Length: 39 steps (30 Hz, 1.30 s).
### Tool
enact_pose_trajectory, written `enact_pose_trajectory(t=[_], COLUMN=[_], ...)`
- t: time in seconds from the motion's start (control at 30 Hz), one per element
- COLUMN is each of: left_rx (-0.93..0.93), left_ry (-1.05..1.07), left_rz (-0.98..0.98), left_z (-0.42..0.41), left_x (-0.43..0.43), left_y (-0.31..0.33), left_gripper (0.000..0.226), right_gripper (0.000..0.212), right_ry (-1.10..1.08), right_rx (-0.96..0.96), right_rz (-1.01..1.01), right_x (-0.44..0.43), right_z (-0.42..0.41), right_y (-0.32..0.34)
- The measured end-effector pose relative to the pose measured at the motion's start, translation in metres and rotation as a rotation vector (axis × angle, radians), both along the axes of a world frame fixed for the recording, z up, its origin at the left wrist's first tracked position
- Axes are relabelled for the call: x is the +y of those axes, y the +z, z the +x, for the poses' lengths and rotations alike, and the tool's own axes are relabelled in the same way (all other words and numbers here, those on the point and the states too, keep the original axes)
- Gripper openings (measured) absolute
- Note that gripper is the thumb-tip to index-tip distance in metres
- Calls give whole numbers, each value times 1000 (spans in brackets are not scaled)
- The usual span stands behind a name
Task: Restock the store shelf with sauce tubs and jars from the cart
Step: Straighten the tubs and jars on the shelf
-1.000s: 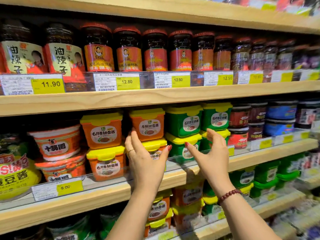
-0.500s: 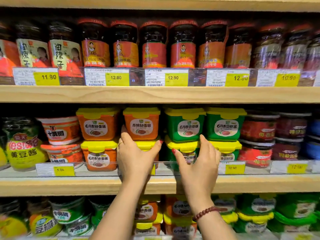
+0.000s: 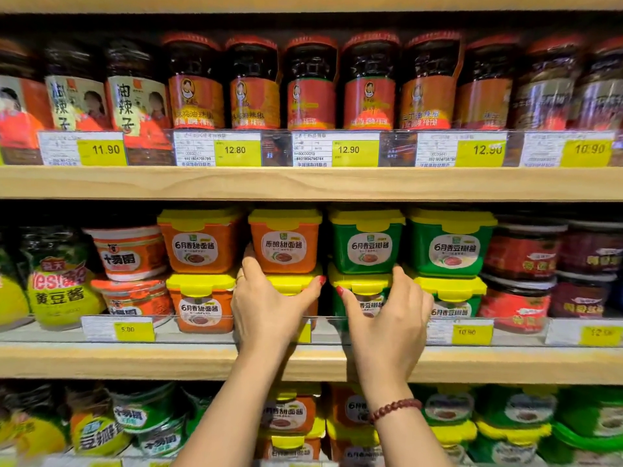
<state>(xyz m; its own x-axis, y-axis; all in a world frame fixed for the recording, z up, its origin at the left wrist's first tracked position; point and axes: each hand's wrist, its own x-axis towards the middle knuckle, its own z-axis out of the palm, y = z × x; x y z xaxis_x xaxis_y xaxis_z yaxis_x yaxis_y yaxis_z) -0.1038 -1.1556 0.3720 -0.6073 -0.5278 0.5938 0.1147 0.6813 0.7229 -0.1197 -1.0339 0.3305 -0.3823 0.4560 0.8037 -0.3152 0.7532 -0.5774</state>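
Left hand [image 3: 269, 308] clasps the lower orange tub [image 3: 290, 284], right hand [image 3: 387, 318] the lower green tub [image 3: 362, 285]; neighbours crowd close.

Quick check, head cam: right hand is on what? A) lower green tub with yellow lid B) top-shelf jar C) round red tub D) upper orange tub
A: the right hand wraps the lower green tub, thumb on its left side and fingers on its right; the left hand holds the lower orange tub beside it.
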Motion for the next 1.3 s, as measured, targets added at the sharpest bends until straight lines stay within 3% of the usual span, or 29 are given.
enact_pose_trajectory(t=[0.57, 0.77, 0.9, 0.97, 1.1, 1.3], left_rx=[26, 30, 387, 463, 205, -21], left_ry=[31, 7, -10, -64, -216, -113], left_rz=[-28, -42, -45, -121, -194, -186], left_z=[-5, -2, 17, 19, 7, -8], left_x=[-1, -1, 17, 35, 73, 92], left_y=[-6, -10, -21, -25, -14, -7], left_gripper=[87, 85, 81, 78, 93, 92], right_gripper=[75, 63, 57, 70, 100, 100], right_ry=[2, 170, 103, 39, -12, -46], right_rx=[-28, 50, 176, 76, -250, -323], right_rz=[17, -40, -72, -120, -87, -13], right_x=[-2, 14, 52, 71, 91, 99], right_z=[5, 19, 33, 30, 18, 12], right_y=[2, 2, 3, 6, 13, 18])
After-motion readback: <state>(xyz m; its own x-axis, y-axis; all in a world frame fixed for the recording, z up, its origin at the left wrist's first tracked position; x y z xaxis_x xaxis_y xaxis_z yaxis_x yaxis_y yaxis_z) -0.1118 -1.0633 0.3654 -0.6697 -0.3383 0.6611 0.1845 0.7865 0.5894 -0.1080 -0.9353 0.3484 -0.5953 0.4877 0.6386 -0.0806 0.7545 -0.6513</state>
